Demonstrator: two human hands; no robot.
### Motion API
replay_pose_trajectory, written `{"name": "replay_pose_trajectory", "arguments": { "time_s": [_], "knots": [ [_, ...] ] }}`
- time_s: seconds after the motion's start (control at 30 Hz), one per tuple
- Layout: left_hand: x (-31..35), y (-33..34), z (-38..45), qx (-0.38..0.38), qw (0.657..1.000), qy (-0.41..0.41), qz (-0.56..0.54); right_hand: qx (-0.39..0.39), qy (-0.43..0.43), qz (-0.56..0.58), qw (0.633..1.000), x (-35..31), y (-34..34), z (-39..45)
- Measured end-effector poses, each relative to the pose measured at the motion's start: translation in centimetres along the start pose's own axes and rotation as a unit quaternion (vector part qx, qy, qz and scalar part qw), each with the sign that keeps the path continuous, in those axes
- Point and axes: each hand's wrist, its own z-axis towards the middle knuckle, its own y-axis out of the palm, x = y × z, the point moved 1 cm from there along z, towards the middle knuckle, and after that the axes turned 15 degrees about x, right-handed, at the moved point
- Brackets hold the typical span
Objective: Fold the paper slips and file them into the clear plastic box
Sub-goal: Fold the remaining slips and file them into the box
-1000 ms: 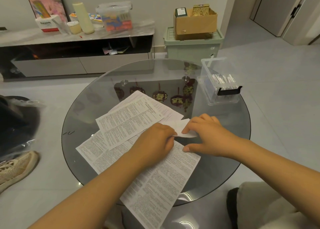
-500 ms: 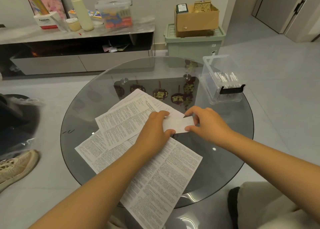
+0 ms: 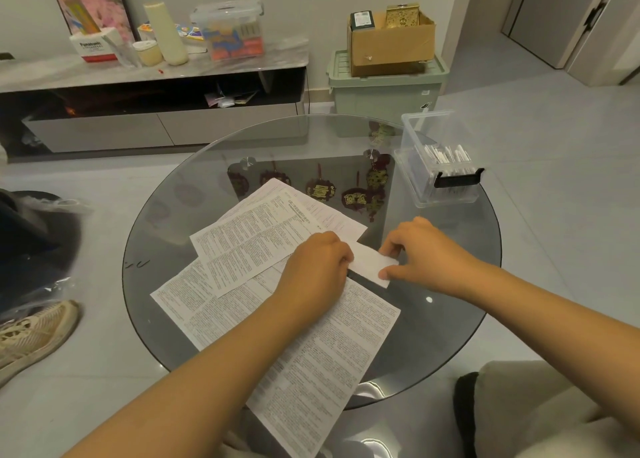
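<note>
Printed sheets (image 3: 311,336) overlap on the near side of the glass table (image 3: 450,319), above them the left hand (image 3: 317,267) and right hand (image 3: 420,253) pinch opposite ends of a white slip (image 3: 369,261), and the clear box (image 3: 438,161) of folded slips stands far right.

Premises: home living room | Evidence: low media console (image 3: 152,90), round glass table (image 3: 214,187), storage bin (image 3: 384,90), tiled floor (image 3: 561,166)

White slip (image 3: 370,262), black-printed sheets (image 3: 256,239), clear box (image 3: 440,159) with black latch (image 3: 459,177).
</note>
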Motion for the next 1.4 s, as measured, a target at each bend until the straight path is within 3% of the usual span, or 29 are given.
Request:
{"name": "replay_pose_trajectory", "arguments": {
  "time_s": [0.2, 0.43, 0.77, 1.13, 1.4],
  "knots": [
    [0.2, -0.5, -0.9, -0.054, 0.996, 0.065, -0.002, -0.019, -0.031, -0.024, 0.999, -0.6, -0.7, -1.8],
    [0.0, -0.8, -1.5, -0.124, 0.988, 0.091, 0.024, -0.040, -0.153, -0.066, 0.985, -0.6, -1.2, -2.2],
    [-0.1, 0.2, -1.2, -0.136, 0.987, 0.089, 0.005, 0.019, -0.214, -0.129, 0.968, -0.5, -0.7, -1.8],
    [0.4, 0.2, -0.5, -0.084, 0.993, 0.082, -0.014, 0.006, -0.092, 0.038, 0.995, 0.5, -1.2, -0.9],
    [0.5, 1.2, 0.7, -0.040, 0.994, -0.045, -0.096, 0.016, 0.003, 0.149, 0.989, 0.9, -0.2, -0.3]
  ]
}}
